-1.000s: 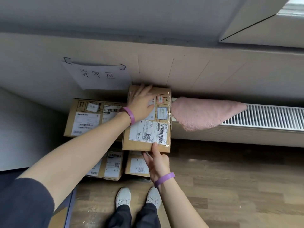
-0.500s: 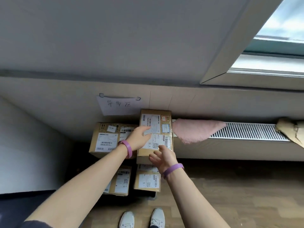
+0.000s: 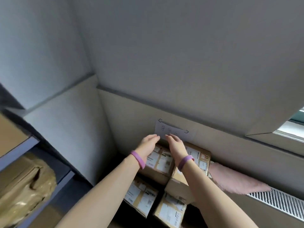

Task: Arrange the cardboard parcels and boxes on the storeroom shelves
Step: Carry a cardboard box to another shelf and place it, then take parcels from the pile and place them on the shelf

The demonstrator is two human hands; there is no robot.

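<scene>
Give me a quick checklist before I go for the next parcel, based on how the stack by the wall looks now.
1. Left hand free: ok, open, holding nothing.
2. Right hand free: ok, open.
3. Upper right box on the stack: ok.
4. Is it sitting square: cannot tell, arms hide it.
5. Paper sign readable: not ok, fingers overlap its lower edge.
6. Pink cloth clear of the boxes: not ok, it touches the right one.

A single view is given, taken from a wide-angle camera worn on the head. The scene is looked at forward and slightly down, along both outstretched forearms toward a room corner. The sloped ceiling (image 3: 181, 55) fills the upper half. Stacked boxes (image 3: 162, 163) are seen close, at arm's reach; a shelf (image 3: 18, 150) is cut off at the left edge, a radiator (image 3: 279, 203) at the right.
</scene>
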